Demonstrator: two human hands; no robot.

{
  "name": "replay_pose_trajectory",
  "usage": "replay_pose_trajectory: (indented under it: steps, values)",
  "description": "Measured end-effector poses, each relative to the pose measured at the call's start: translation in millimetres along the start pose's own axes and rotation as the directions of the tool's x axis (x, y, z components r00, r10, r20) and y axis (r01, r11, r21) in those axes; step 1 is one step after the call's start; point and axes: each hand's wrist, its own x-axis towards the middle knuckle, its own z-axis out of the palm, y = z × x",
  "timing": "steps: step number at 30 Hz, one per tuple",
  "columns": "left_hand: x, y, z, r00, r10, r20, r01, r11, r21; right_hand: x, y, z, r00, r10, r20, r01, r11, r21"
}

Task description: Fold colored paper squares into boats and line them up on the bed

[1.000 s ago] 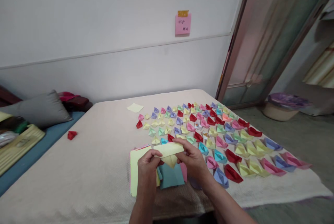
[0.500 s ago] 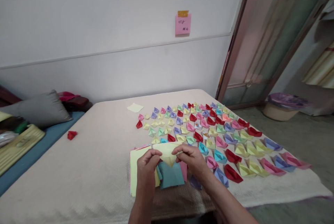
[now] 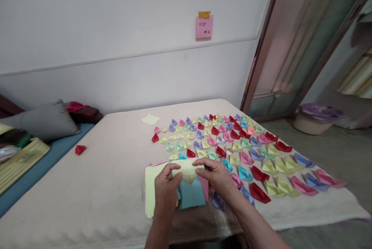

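Between my two hands is a pale yellow sheet of folding paper (image 3: 188, 168), partly folded, with a triangular point hanging at its lower middle. My left hand (image 3: 167, 181) pinches its left side between thumb and fingers. On the right side, my right hand (image 3: 213, 175) grips it the same way. Beneath lie stacks of coloured paper: a yellow stack (image 3: 151, 191) to the left and a teal sheet (image 3: 192, 194) in the middle, with pink showing at its right edge. A purple paper boat (image 3: 217, 201) sits just below my right hand.
Rows of folded paper boats (image 3: 260, 193) in many colours cover the right side of the cloth-covered bed (image 3: 116, 187). A lone red folded piece (image 3: 80, 149) lies at left, a yellow sheet (image 3: 150, 119) at the back. A grey pillow (image 3: 49, 121) and a bin (image 3: 315, 119) flank the bed.
Both hands have shifted their grip slightly along the yellow paper, the left thumb now lying nearer its middle. The paper stays in nearly the same place.
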Motion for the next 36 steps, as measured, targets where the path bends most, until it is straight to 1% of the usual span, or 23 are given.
replay_pose_trajectory:
  steps: [5,10,14,16,18,21,24,27,28,30,33,35,36]
  values:
    - [-3,11,2.3,1.0,-0.021,-0.006,0.021,0.999,0.025,0,0,-2,1.0,-0.008,-0.023,0.008,1.0,-0.03]
    - [-2,8,2.0,0.999,-0.034,0.019,0.033,0.999,0.042,1,5,-7,0.997,-0.054,-0.047,0.047,0.989,-0.138]
    - [-3,7,3.0,0.999,-0.04,0.0,0.04,0.996,0.079,1,3,-6,0.994,-0.094,-0.057,0.076,0.963,-0.257]
    - [-5,7,3.5,1.0,-0.005,-0.03,0.01,0.99,0.142,1,1,-6,0.99,-0.127,-0.056,0.104,0.945,-0.31]
    - [-6,7,3.6,0.997,0.05,-0.063,-0.038,0.981,0.19,1,1,-7,0.981,-0.184,-0.055,0.157,0.934,-0.322]
    - [-3,5,2.7,0.989,0.122,-0.079,-0.108,0.981,0.162,3,4,-11,0.971,-0.238,-0.033,0.221,0.938,-0.266]
    - [2,1,0.7,0.99,0.132,-0.041,-0.13,0.99,0.059,4,8,-14,0.98,-0.198,0.014,0.198,0.97,-0.144]
    - [6,0,-2.1,0.993,0.112,-0.023,-0.112,0.994,-0.015,4,8,-14,0.992,-0.116,0.044,0.117,0.993,-0.009]
    - [6,1,-3.1,0.993,0.116,-0.021,-0.116,0.993,-0.002,4,8,-14,0.995,-0.09,0.05,0.09,0.996,0.01]
    - [5,3,-4.9,0.99,0.138,0.006,-0.138,0.987,0.085,3,7,-13,0.996,-0.058,0.068,0.058,0.998,0.005]
    - [2,6,-5.6,0.978,0.161,0.132,-0.187,0.956,0.224,2,6,-11,0.995,-0.044,0.093,0.047,0.998,-0.033]
    - [1,6,-4.2,0.964,0.155,0.215,-0.211,0.941,0.266,1,6,-10,0.994,-0.031,0.103,0.035,0.999,-0.036]
    - [0,5,-3.1,0.96,0.151,0.235,-0.215,0.937,0.276,1,6,-9,0.994,-0.022,0.106,0.026,0.999,-0.029]
